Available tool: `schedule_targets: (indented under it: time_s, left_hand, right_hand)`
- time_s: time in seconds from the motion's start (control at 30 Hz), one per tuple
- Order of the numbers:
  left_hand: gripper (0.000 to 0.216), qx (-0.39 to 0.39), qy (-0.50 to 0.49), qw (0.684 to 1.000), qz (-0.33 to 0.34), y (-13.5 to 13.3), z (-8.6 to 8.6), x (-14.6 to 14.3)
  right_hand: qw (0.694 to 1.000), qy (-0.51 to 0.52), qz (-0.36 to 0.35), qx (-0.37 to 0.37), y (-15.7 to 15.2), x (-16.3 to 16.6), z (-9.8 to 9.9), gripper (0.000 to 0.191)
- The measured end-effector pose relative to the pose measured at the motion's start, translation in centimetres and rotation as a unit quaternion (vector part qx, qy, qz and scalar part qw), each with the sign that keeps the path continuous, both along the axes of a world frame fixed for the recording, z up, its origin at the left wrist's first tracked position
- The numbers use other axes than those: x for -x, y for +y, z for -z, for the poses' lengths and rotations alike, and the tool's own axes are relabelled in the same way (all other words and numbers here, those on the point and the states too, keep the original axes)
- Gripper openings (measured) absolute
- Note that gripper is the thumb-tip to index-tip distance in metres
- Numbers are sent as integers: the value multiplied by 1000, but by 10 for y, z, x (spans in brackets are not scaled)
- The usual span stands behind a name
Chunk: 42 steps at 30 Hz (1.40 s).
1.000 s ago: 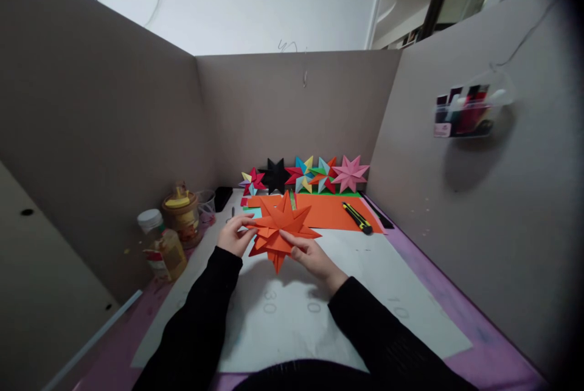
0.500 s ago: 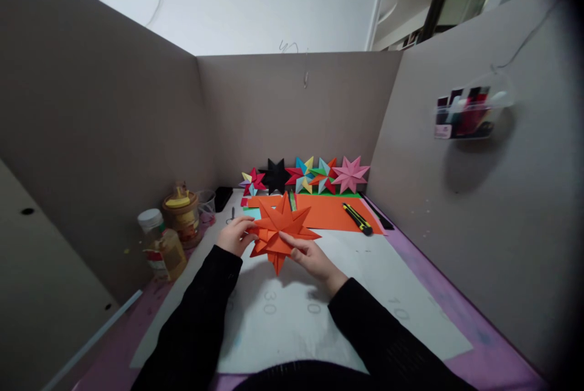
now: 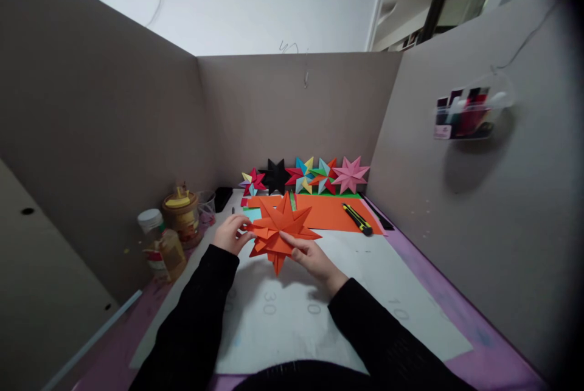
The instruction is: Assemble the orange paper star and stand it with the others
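An orange folded-paper star [image 3: 283,221] with several points is held up above the white sheet [image 3: 347,294]. My right hand [image 3: 314,262] is closed on its lower right side, the thumb lying on the front near the centre and the fingers hidden behind the paper. At the left edge, my left hand [image 3: 232,234] pinches one of the star's points between thumb and fingers. Behind the star lie orange paper sheets [image 3: 326,213], with a yellow and black utility knife [image 3: 357,219] on top of them.
Several finished paper stars, among them a black one [image 3: 275,176] and a pink one [image 3: 351,174], lean on the back panel. To the left stand a white-capped bottle [image 3: 163,245], a brown jar [image 3: 182,214] and a clear cup [image 3: 207,204]. Grey panels enclose three sides.
My left hand has shifted slightly to the left, along with the point it pinches. The star and my right hand stay almost where they were.
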<state>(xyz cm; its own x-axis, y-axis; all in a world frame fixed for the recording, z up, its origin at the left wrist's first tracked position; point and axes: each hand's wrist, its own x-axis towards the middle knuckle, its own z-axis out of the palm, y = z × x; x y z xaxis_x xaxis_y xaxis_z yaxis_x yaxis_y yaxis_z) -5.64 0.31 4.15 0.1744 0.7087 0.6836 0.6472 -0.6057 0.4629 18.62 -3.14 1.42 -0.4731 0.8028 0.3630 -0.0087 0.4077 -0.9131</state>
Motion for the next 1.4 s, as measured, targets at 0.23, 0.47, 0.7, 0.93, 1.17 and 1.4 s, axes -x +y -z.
schedule_targets:
  time_s: [0.23,0.47,0.7,0.93,1.17,1.4]
  left_hand:
    - [18,34,-20,999,3,1,2,0]
    - [6,5,13,999,34,-2,-4,0]
    - [16,56,-44,996,58,4,1,6]
    - [15,65,-38,992,101,2,-2,5]
    - [19,12,62,992,105,-4,-6,-6]
    - [12,-5,77,995,70,-5,-6,-8]
  right_hand:
    - [1000,0,-1,1,-1,0,0,58]
    - [1000,-3,-3,-3,0,0,1,58]
    - [1000,3,-5,2,-1,0,-2,59]
    - [1000,8,-7,-1,-2,-1,-2,62]
    - [1000,7,-9,6,-2,0,-2,62]
    - [1000,1,-7,0,-2,0,-2,59]
